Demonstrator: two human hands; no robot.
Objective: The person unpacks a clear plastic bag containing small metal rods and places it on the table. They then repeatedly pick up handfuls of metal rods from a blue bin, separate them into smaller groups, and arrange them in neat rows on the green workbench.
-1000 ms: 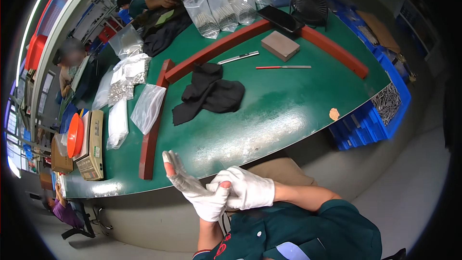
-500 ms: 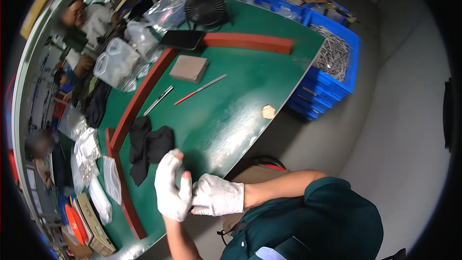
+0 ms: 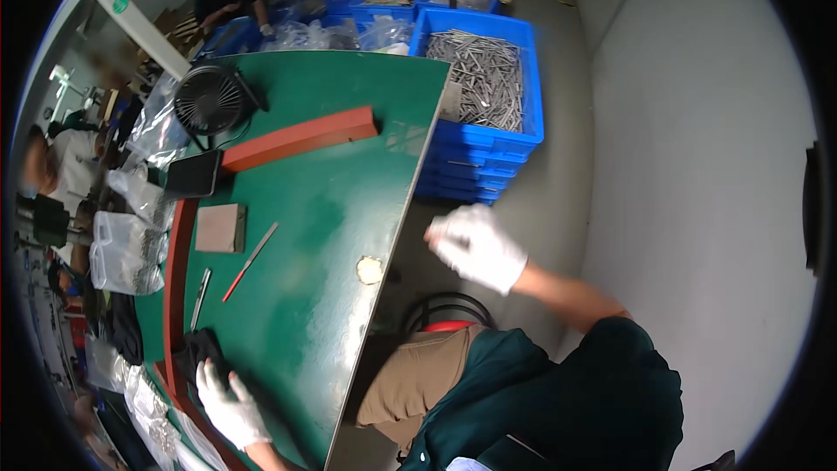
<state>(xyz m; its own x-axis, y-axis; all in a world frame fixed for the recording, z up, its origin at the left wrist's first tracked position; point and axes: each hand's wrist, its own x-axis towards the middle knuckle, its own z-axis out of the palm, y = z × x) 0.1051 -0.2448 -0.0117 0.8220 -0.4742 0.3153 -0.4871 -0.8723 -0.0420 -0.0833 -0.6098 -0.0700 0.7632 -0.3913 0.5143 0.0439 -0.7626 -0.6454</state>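
White-gloved, the left hand has its fingers loosely spread by the black cloth, lower left; right of centre, the blurred right hand curls below the blue bin, grip unclear to me.

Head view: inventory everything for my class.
Table: one, green, centre
Bars: three, red, on table
Fan: one, black, far corner
Flat device: one, black, near fan
Block: one, brownish, on table
File: one, red and grey, near block
Slim tool: one, silver, near bar
Cloths: two, black, left
Bags: several, clear, mostly left
Bins: several, blue, beyond table
Metal pieces: many, grey, nearest bin
Workers: several, dark or white tops, background
Left hand: one, white glove, over table
Right hand: one, white glove, beyond edge
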